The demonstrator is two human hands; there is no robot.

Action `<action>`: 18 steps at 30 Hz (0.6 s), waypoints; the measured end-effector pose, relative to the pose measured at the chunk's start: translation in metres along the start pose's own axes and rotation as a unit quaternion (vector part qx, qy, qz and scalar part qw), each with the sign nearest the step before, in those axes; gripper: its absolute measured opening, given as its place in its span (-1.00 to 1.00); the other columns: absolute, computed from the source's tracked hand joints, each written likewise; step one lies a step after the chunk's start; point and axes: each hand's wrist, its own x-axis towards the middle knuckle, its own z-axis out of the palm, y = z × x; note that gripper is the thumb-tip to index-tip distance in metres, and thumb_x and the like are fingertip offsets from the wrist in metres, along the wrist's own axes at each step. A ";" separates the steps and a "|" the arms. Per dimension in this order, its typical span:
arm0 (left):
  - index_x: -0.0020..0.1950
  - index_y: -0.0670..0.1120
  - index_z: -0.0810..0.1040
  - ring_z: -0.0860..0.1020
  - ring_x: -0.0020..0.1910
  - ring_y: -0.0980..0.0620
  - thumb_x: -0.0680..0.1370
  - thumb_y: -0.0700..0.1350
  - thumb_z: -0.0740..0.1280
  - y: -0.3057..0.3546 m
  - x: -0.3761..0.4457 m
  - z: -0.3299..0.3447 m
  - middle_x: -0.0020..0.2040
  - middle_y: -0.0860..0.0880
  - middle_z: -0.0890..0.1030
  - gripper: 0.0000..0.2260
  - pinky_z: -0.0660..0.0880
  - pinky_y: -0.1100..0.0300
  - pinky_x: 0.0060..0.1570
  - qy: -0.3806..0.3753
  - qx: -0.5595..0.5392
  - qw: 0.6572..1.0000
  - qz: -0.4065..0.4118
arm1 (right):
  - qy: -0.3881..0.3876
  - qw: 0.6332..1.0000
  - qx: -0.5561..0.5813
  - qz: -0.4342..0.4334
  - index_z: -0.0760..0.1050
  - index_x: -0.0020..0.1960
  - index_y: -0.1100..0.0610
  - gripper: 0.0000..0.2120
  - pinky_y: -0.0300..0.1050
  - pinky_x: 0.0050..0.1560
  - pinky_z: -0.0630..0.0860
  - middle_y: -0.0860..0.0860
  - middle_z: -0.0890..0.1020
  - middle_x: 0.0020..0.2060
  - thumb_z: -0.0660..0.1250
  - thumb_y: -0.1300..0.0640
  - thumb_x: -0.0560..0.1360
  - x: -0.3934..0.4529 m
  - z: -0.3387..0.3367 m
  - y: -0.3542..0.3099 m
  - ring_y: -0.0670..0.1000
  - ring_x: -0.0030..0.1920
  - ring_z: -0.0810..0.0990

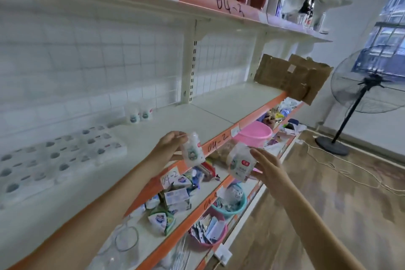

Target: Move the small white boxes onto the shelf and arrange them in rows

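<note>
My left hand (168, 149) grips one small white box (193, 151) upright, just above the orange front edge of the white shelf (197, 114) labelled 04-2. My right hand (266, 167) holds a second small white box (240, 163), tilted, out in front of the shelf edge. Several white boxes (61, 158) lie flat in rows on the shelf's left part. Two more white boxes (138, 114) stand upright near the back wall.
A brown cardboard box (291, 76) sits at the shelf's right end. Lower shelves hold a pink basin (254, 133), a teal basin (232, 201), soap packs and clutter. Bottles line the top shelf. A standing fan (363, 85) is on the wooden floor at right.
</note>
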 end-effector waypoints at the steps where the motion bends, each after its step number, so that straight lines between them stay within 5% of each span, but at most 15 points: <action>1: 0.02 -0.07 0.46 0.57 -0.15 0.08 0.57 -0.14 0.23 -0.001 0.011 -0.003 -0.08 -0.04 0.53 -0.94 0.52 0.28 -0.28 0.014 0.009 1.000 0.004 | -0.006 1.000 -0.007 -0.005 0.52 0.09 0.07 -0.15 -0.15 -0.13 0.61 0.01 0.69 -0.06 0.52 -0.38 -0.06 0.015 0.001 0.002 0.01 -0.05 0.66; 4: 0.07 -0.10 0.43 0.52 -0.11 0.12 0.55 -0.17 0.27 -0.002 0.044 -0.009 0.03 -0.04 0.47 -0.88 0.53 0.30 -0.30 0.049 0.022 0.998 0.021 | -0.028 0.999 -0.036 -0.018 0.54 0.09 0.00 -0.25 -0.17 -0.11 0.58 -0.02 0.65 0.02 0.46 -0.40 0.04 0.065 0.001 0.005 -0.04 0.01 0.63; 8: 0.11 -0.05 0.43 0.52 -0.07 0.15 0.53 -0.20 0.31 0.004 0.091 -0.015 0.10 0.02 0.44 -0.81 0.55 0.32 -0.28 0.092 0.050 0.994 0.029 | -0.101 0.994 -0.030 -0.029 0.50 0.10 0.01 -0.65 -0.14 -0.07 0.57 0.02 0.61 0.05 0.30 -0.08 0.36 0.142 0.001 0.003 0.01 0.03 0.61; 12: 0.11 0.00 0.46 0.51 0.02 0.11 0.47 -0.17 0.39 0.013 0.138 -0.025 0.03 0.07 0.48 -0.75 0.50 0.35 -0.13 0.143 0.123 0.981 0.045 | -0.161 0.984 -0.061 -0.053 0.50 0.15 0.12 -0.69 -0.10 -0.13 0.59 0.11 0.61 0.02 0.38 0.07 0.44 0.226 0.003 -0.005 0.02 -0.04 0.61; 14: 0.07 0.03 0.49 0.50 0.04 0.16 0.31 0.04 0.49 0.022 0.157 -0.032 0.01 0.10 0.52 -0.61 0.43 0.33 -0.01 0.159 0.182 0.969 0.040 | -0.196 0.975 -0.085 -0.067 0.51 0.13 0.15 -0.70 0.02 -0.06 0.61 0.11 0.60 0.00 0.42 0.11 0.43 0.266 0.005 -0.009 0.04 -0.06 0.62; 16: 0.06 0.09 0.51 0.46 0.08 0.18 0.19 0.22 0.45 0.032 0.177 -0.040 0.08 0.12 0.52 -0.50 0.38 0.27 0.05 0.180 0.275 0.944 0.013 | -0.236 0.961 -0.113 -0.084 0.51 0.13 0.16 -0.72 0.03 -0.04 0.59 0.13 0.61 0.02 0.41 0.16 0.44 0.302 0.007 -0.011 0.04 -0.07 0.63; 18: 0.14 0.07 0.51 0.40 0.12 0.10 0.30 0.18 0.45 0.040 0.197 -0.050 0.14 0.08 0.47 -0.54 0.34 0.21 0.07 0.200 0.374 0.905 -0.015 | -0.269 0.948 -0.137 -0.106 0.51 0.16 0.14 -0.69 -0.01 -0.03 0.58 0.12 0.61 0.04 0.41 0.16 0.43 0.336 0.014 -0.014 0.03 -0.08 0.63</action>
